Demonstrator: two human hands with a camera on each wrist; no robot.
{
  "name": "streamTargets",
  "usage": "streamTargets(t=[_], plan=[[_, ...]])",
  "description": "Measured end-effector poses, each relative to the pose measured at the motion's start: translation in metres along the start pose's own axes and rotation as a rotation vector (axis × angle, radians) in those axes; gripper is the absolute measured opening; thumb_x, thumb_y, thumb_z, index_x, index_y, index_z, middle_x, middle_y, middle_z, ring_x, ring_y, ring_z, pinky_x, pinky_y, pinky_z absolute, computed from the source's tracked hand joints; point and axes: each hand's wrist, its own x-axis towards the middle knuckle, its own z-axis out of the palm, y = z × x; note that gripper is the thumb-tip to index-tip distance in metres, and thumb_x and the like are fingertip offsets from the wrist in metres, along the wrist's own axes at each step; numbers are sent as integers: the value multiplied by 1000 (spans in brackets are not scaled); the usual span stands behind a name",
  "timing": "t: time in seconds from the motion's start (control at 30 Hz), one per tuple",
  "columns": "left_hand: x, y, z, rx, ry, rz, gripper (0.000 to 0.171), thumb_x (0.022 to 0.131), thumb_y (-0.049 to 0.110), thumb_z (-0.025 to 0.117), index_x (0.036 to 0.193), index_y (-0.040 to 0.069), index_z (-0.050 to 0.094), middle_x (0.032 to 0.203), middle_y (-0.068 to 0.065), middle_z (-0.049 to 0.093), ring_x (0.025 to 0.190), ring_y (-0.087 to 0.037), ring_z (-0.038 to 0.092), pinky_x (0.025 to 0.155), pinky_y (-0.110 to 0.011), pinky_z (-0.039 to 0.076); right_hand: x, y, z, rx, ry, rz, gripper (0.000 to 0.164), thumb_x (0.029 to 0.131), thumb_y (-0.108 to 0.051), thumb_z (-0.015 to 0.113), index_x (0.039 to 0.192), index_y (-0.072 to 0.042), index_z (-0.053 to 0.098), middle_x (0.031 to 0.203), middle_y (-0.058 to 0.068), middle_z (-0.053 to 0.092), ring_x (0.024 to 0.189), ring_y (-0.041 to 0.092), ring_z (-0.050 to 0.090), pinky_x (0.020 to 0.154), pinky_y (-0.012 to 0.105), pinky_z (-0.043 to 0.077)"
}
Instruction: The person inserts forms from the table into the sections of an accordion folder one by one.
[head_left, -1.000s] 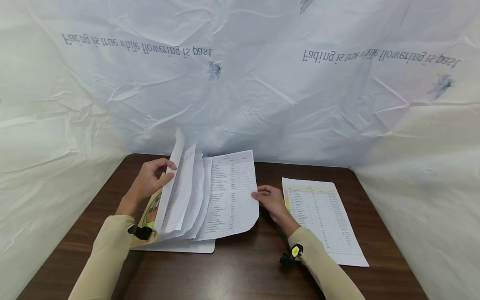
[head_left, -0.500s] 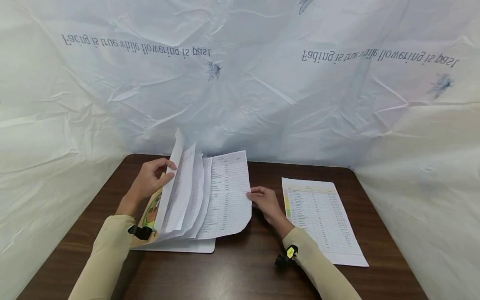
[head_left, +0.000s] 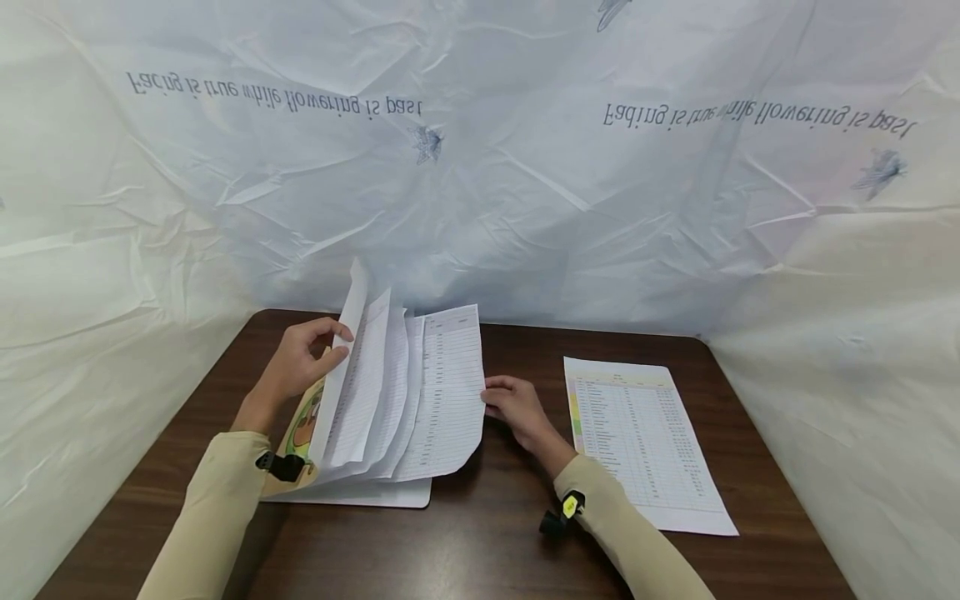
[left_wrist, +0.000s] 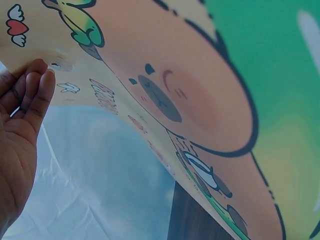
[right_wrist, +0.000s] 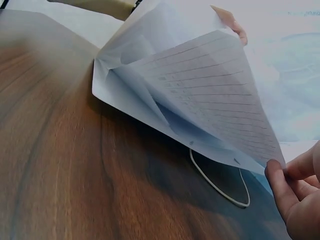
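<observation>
A folder with a cartoon animal cover (left_wrist: 210, 100) stands partly open at the left of the table in the head view. My left hand (head_left: 303, 354) holds its raised cover at the edge, thumb on one side and fingers on the other. Several printed sheets (head_left: 378, 392) fan out inside it. My right hand (head_left: 521, 408) pinches the right edge of a sheet with a printed table (head_left: 446, 392), between thumb and fingers. That sheet bends upward, its left side among the other pages. A thin elastic loop (right_wrist: 220, 191) hangs from the folder's edge in the right wrist view.
Another printed sheet (head_left: 645, 450) with coloured marks on its left lies flat at the right of the dark wooden table (head_left: 465, 550). A wrinkled white sheet curtain (head_left: 510, 192) rises behind the table and along both sides.
My right hand has moved left with the pinched sheet, whose right edge curls further toward the folder. The left hand and the cover have stayed in place.
</observation>
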Motion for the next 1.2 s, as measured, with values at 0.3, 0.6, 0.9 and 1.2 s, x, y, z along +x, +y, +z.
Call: streamTargets(t=[0.3,0.6,0.9,1.2], plan=[[-1,-1,0,5,-13,-9,18,85,-3,70,101,4,70,83,-1,59,62,-11,47,56,-23,42,0,2,12,5,-57,4,30,94,3,64,123,11,62,108,18,73,92,14,70,79,31,58],[0,0,1,5,-10,0,18,85,-4,71,101,4,70,84,-2,60,63,-9,47,56,-23,43,3,4,20,8,-78,13,31,95,1,66,125,9,64,111,19,72,94,15,70,80,31,58],[5,20,0,24,-2,2,16,81,-12,68,97,-8,68,79,-7,58,61,-9,45,56,-18,39,9,6,30,23,-96,29,32,94,-1,67,124,10,63,111,20,73,93,16,71,81,33,59],[9,42,-4,4,-10,-1,15,83,-10,67,97,-8,67,80,-7,58,60,-11,47,57,-18,40,12,4,40,43,-110,32,32,93,-1,67,123,10,64,108,18,73,92,16,71,82,34,59]])
